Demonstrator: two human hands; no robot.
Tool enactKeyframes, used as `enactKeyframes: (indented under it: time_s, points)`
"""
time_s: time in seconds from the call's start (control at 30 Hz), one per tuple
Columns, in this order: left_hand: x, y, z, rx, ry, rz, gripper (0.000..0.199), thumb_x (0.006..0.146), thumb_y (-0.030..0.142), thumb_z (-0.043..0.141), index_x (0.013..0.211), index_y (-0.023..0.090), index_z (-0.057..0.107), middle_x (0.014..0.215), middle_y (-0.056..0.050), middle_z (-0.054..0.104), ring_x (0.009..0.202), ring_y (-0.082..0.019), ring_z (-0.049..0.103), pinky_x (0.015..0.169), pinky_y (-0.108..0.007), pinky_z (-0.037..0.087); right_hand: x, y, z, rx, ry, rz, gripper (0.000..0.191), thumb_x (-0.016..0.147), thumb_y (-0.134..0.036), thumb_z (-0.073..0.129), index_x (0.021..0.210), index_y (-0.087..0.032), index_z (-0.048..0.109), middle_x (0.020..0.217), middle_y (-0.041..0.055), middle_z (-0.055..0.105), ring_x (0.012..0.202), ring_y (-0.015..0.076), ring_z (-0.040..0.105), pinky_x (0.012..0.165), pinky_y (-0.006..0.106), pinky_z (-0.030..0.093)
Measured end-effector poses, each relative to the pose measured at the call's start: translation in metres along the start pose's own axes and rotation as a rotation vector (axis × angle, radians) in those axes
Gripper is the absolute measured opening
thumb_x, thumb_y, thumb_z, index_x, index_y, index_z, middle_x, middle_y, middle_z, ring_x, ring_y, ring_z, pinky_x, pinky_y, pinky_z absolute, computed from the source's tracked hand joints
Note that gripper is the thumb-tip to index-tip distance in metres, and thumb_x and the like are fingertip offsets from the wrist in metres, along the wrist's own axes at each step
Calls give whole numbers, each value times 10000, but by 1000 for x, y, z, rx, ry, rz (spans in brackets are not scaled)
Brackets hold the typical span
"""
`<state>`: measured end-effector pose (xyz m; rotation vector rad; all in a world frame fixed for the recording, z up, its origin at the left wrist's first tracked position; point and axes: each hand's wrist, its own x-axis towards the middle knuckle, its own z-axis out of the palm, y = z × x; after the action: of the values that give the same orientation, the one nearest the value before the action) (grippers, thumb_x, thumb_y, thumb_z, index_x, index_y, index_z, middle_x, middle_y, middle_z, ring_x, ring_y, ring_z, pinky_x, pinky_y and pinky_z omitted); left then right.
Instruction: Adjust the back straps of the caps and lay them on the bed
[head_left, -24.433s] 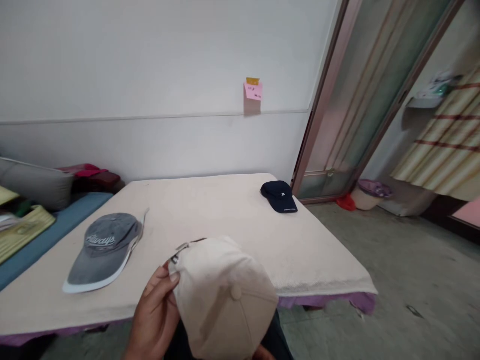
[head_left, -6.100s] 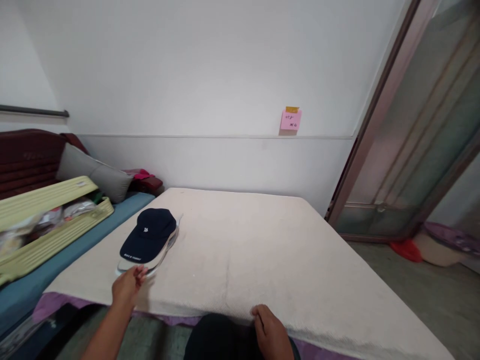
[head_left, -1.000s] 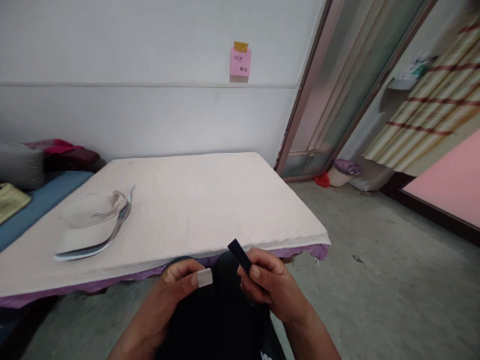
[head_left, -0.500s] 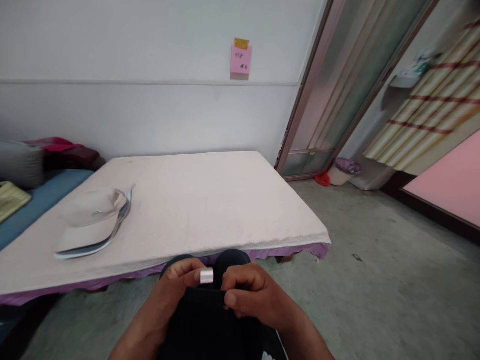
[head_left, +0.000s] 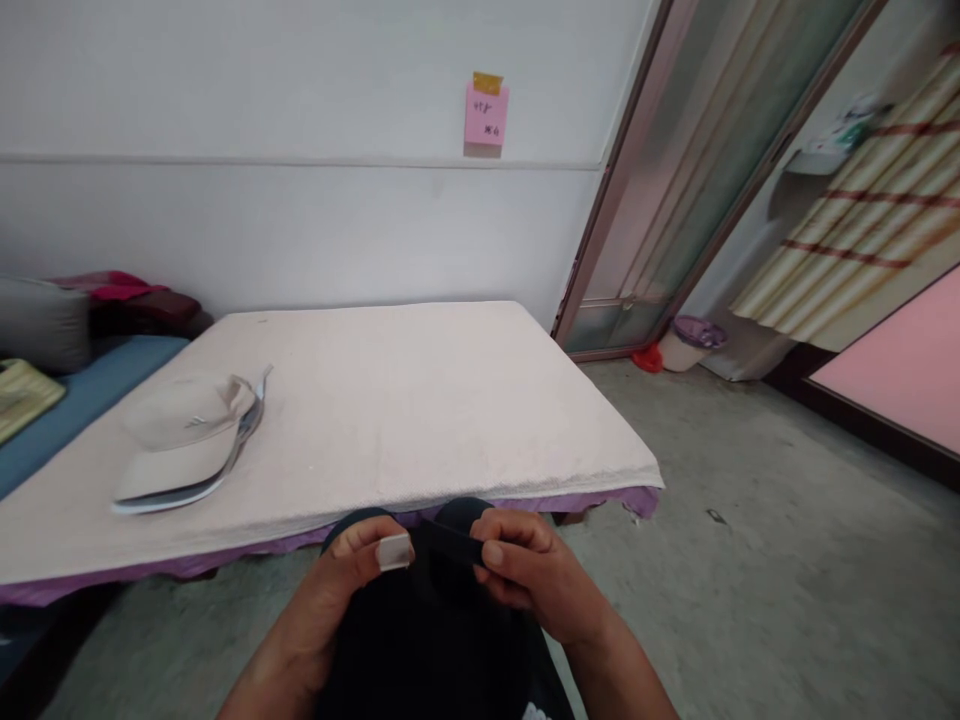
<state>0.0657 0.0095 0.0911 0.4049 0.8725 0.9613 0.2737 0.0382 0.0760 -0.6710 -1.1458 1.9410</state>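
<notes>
My right hand (head_left: 529, 560) is closed, its thumb and fingers pinching a narrow black strap (head_left: 459, 543) above my lap. The strap looks joined to a black cloth item (head_left: 442, 640), which blends with my dark clothes, so its full shape is unclear. Facing it, my left hand (head_left: 352, 565) is curled closed at the left edge of the black cloth. A small white rectangular piece (head_left: 394, 552) sits at the left thumb's tip; whether it is a tag or tape I cannot tell. Both hands are above my knees, in front of the bed's near edge.
A bed with a pale cover (head_left: 420, 400) stands ahead. On its left side lie stacked light caps (head_left: 184, 430). Beyond are a grey cushion (head_left: 41, 320) and a blue mat (head_left: 112, 375). A pink note (head_left: 486, 115) hangs on the wall; a bin (head_left: 686, 345) stands right.
My right hand has moved slightly up and right, drawing the black strap up at an angle. My left hand has shifted a little left with the white piece. The gap between my hands is wider.
</notes>
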Motion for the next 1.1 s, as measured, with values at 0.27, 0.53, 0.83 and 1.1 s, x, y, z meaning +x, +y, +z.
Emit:
enactKeyframes:
  time_s: [0.27, 0.53, 0.83, 1.1]
  points:
    - [-4, 3, 4, 36, 15, 16, 145, 659, 239, 795, 660, 163, 671, 540, 10, 608, 458, -73, 489, 471, -187, 343, -1, 5, 0, -40, 0, 32, 277, 789, -362, 682, 664, -132, 589, 526, -49, 470, 414, 23, 327, 372, 154, 172]
    - [-1, 3, 1, 41, 7, 14, 180, 655, 263, 798, 660, 156, 652, 539, 17, 586, 457, -69, 465, 467, -188, 328, -1, 7, -3, -80, -12, 86, 262, 782, -363, 692, 695, -130, 608, 546, -38, 507, 424, 29, 355, 376, 150, 190]
    - [-1, 1, 1, 78, 3, 17, 152, 658, 273, 792, 683, 171, 683, 559, 5, 638, 461, -75, 495, 468, -182, 338, 2, 2, -1, -183, -89, 26, 254, 833, -391, 647, 863, -139, 648, 560, -47, 506, 438, 33, 355, 406, 165, 225]
    - [1, 2, 1, 154, 39, 7, 154, 667, 285, 785, 701, 183, 675, 539, 23, 634, 430, -67, 474, 433, -173, 314, 5, 1, 1, -208, -93, 50, 170, 828, -302, 641, 784, -137, 643, 547, -49, 525, 403, 25, 332, 386, 165, 214]
